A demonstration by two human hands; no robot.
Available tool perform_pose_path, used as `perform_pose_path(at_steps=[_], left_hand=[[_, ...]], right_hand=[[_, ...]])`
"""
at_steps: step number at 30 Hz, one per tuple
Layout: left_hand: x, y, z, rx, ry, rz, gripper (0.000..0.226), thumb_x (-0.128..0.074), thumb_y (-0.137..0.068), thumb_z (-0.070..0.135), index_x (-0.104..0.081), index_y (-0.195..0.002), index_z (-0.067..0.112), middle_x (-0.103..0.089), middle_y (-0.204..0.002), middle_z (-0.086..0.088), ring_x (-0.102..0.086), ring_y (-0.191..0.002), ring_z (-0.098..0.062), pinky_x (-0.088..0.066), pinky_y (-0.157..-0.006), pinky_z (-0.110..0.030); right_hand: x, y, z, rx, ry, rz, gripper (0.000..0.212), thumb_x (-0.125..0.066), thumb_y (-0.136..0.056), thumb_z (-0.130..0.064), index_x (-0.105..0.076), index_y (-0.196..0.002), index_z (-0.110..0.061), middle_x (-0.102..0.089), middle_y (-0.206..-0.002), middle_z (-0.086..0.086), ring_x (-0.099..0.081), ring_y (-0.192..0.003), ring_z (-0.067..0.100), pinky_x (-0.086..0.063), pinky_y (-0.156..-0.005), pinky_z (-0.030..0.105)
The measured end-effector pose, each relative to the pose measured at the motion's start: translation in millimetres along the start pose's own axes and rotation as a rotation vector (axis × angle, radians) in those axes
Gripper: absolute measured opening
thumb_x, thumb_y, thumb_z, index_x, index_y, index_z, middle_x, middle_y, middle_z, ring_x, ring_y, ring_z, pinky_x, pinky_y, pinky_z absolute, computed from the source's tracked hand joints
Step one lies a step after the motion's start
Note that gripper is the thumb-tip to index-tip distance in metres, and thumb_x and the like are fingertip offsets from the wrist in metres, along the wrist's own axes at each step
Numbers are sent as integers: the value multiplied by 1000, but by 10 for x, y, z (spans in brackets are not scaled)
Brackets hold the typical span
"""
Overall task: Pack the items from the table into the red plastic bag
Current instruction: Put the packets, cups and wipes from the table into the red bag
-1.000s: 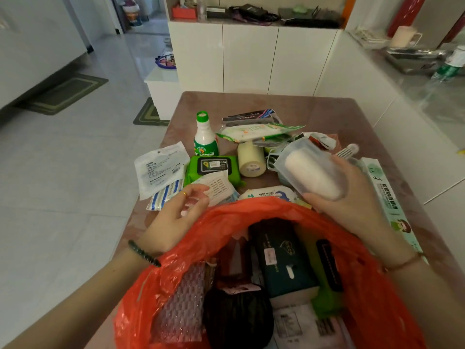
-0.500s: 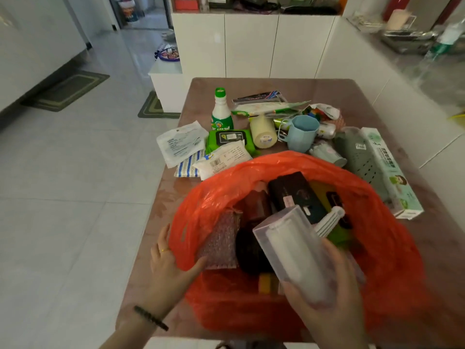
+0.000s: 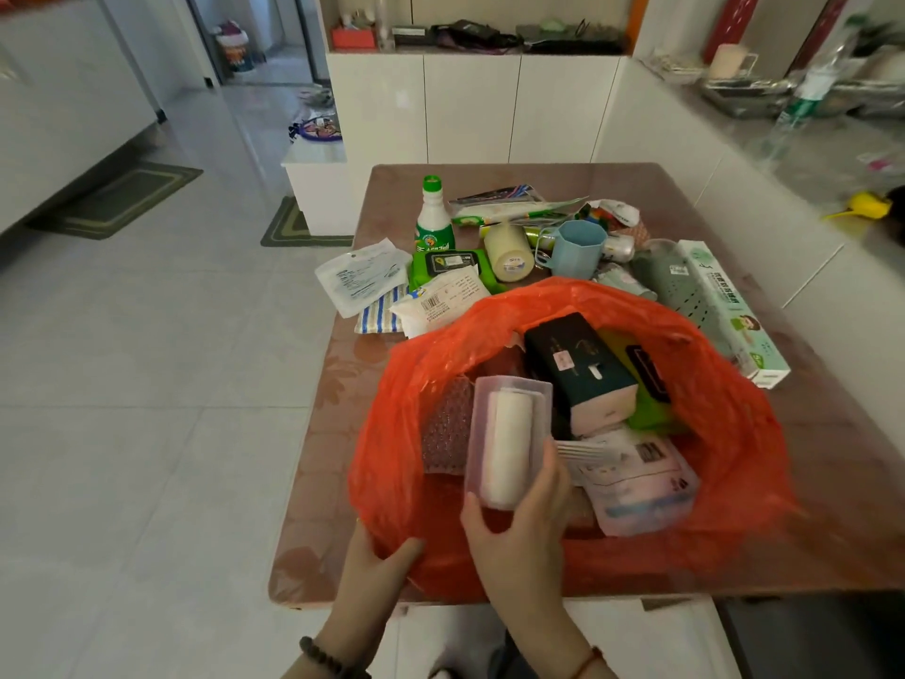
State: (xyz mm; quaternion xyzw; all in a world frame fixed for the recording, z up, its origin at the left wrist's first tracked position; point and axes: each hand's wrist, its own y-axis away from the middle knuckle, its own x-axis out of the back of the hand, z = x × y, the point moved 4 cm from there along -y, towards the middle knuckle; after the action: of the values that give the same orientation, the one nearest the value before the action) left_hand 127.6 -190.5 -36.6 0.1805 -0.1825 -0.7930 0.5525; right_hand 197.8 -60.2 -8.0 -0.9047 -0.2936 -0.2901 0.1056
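The red plastic bag [image 3: 725,414] stands open on the brown table [image 3: 832,482], near its front edge. My right hand [image 3: 519,526] grips a clear plastic case with a white roll inside [image 3: 504,438] and holds it inside the bag's mouth, at the left. My left hand [image 3: 372,566] pinches the bag's near left rim. Inside the bag lie a dark tissue box [image 3: 578,370], a bubble-wrap piece [image 3: 445,428], a green pack and a white pouch [image 3: 636,482].
Behind the bag lie a green-capped bottle [image 3: 433,218], a green wipes pack [image 3: 450,264], a cream tape roll [image 3: 509,252], a blue cup [image 3: 578,247], white sachets [image 3: 362,274], a grey perforated item and a long green-white box [image 3: 729,306]. White cabinets stand behind and to the right.
My right hand carried the clear case from above the table items down into the bag's mouth. My left hand shifted from the bag's far rim to its near left rim.
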Motion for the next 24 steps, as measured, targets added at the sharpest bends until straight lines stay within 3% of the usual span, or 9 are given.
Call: perform_pose_path(at_steps=[3,7,10,12,14,16,19,22,24], left_hand=[[13,62,39,-70,-44,-22,58,-69,-34,29,-52,-89,28,-64,-93,2,-62,-86,-18,-51,-81,-41],[35,53,100,-72,-77,4,53,-72,-36,27,-54,-87,25,-66,-88,-4,-62,-80,-21,-53,-72,-38],[73,36,106,-51,-83,22,65,-68,-30,39,-57,-91,20,-67,-88,-6,-64,-81,-24,-53,-70,-37],[91,20,105,-62,-86,28,75,-68,-31,42,-57,-100,14,-67,-92,-7,-64,-85,-24,-54,-75,-41],[100,10,121,-79,-67,34,79,-71,-36,44,-56,-107,13,-67,-99,-10,-64,-91,-26,-54,-83,-46],[124,-3,185,-117,-49,63,52,-76,-56,34,-56,-102,18,-66,-94,-5,-63,-84,-21,-58,-66,-36],[234,-93,429,-197,-12,102,17,-53,-88,14,-52,-103,22,-65,-89,-3,-61,-71,-19,-51,-42,-18],[441,-312,793,-312,-33,208,18,-40,-94,17,-47,-111,17,-57,-84,-8,-58,-62,-15,-48,-42,-14],[503,-494,1052,-362,-27,234,19,-39,-94,15,-44,-112,17,-52,-82,-5,-54,-67,-16,-50,-53,-19]], right_hand=[[-100,87,-29,11,-6,-183,85,-64,-79,-32,-8,-143,-29,-23,-139,-7,-29,-128,9,-34,-94,18],[11,31,-42,213,25,-173,30,-62,-82,-30,-52,-110,-34,-48,-110,-15,-49,-107,7,-42,-85,18],[173,-231,13,302,176,-60,47,-65,-80,-31,-49,-124,-28,-42,-122,-8,-37,-115,6,-37,-98,26],[119,-342,46,345,265,-238,53,-61,-83,-33,-41,-132,-29,-41,-128,-9,-37,-118,7,-36,-102,28],[-35,-314,66,421,341,-447,41,-56,-87,-29,-45,-126,-29,-47,-125,-10,-42,-114,9,-37,-99,26],[-136,-268,101,496,340,-528,29,-53,-87,-23,-52,-116,-27,-51,-119,-10,-45,-109,10,-39,-93,24],[-66,-425,58,503,264,-534,21,-53,-87,-21,-61,-106,-26,-58,-108,-13,-52,-102,4,-43,-89,21],[176,-842,-186,438,92,-442,18,-59,-84,-13,-67,-98,-23,-65,-91,-14,-60,-85,0,-49,-79,15],[340,-1175,-412,433,-34,-348,22,-62,-82,-7,-66,-94,-25,-66,-85,-15,-63,-80,-1,-48,-73,9]])
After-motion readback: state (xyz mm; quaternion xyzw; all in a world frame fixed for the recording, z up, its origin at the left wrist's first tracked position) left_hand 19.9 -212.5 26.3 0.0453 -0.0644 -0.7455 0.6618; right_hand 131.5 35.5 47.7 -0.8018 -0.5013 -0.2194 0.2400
